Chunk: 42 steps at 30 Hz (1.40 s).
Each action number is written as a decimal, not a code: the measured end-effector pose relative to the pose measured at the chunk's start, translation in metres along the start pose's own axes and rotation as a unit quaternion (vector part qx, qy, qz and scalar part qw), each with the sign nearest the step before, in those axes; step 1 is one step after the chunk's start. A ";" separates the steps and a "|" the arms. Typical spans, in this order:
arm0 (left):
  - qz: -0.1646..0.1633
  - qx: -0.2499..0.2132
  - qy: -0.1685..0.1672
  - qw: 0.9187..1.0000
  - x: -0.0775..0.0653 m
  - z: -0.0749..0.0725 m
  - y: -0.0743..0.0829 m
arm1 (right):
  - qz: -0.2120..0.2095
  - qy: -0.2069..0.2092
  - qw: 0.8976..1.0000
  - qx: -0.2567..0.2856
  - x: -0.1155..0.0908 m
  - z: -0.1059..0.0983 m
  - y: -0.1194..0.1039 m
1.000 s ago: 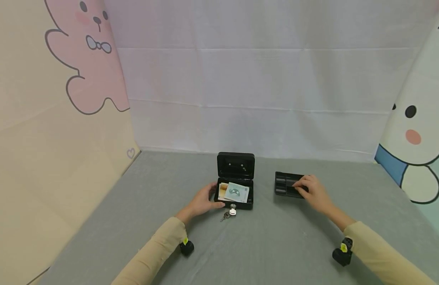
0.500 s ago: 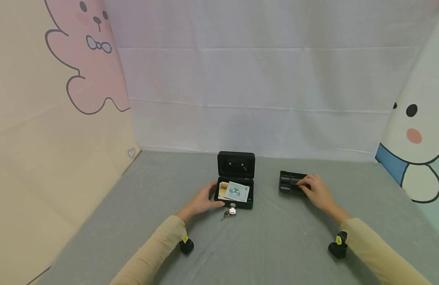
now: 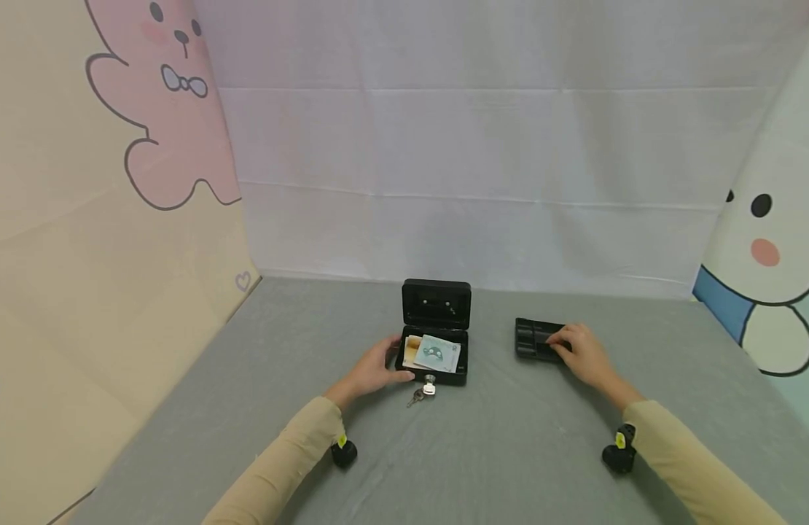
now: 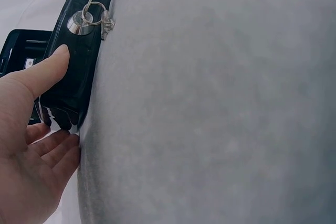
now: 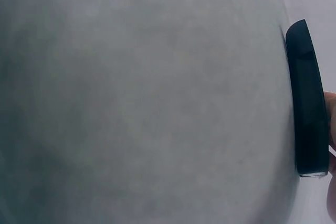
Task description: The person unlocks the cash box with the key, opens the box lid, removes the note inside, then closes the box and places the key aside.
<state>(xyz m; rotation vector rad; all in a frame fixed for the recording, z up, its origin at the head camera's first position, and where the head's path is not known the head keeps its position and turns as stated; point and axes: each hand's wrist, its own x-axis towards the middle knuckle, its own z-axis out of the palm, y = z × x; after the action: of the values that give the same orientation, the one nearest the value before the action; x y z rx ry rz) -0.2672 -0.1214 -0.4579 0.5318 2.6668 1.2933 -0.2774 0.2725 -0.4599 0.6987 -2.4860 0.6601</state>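
Toward the far edge of the smooth grey tablecloth (image 3: 496, 437), the left hand (image 3: 373, 370) grips one opened black rectangular box (image 3: 452, 379) holding two visible paper banknotes (image 3: 439, 354); across a gap, the right hand's (image 3: 584, 354) fingertips pinch one black compartmented tray (image 3: 528, 343)

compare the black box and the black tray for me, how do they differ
The black box has a raised lid; the black tray shows none. The black box holds banknotes; no banknotes show in the black tray. The black box is deeper; the black tray is shallow. Both are black and rectangular in outline.
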 end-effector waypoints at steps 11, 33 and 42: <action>-0.007 0.005 -0.001 1.000 0.000 0.000 0.000 | 0.002 0.004 1.000 0.012 -0.001 -0.001 0.002; 0.010 -0.013 0.002 1.000 0.000 0.000 -0.003 | 0.054 -0.093 0.982 0.153 0.042 0.002 -0.072; 0.007 -0.005 0.003 1.000 0.001 0.001 -0.004 | 0.062 -0.172 0.971 0.151 0.070 0.029 -0.110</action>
<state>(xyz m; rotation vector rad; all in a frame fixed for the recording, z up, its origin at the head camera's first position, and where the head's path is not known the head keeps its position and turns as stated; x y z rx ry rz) -0.2690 -0.1226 -0.4611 0.5462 2.6638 1.3131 -0.2761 0.1486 -0.4089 0.8313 -2.7957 1.0587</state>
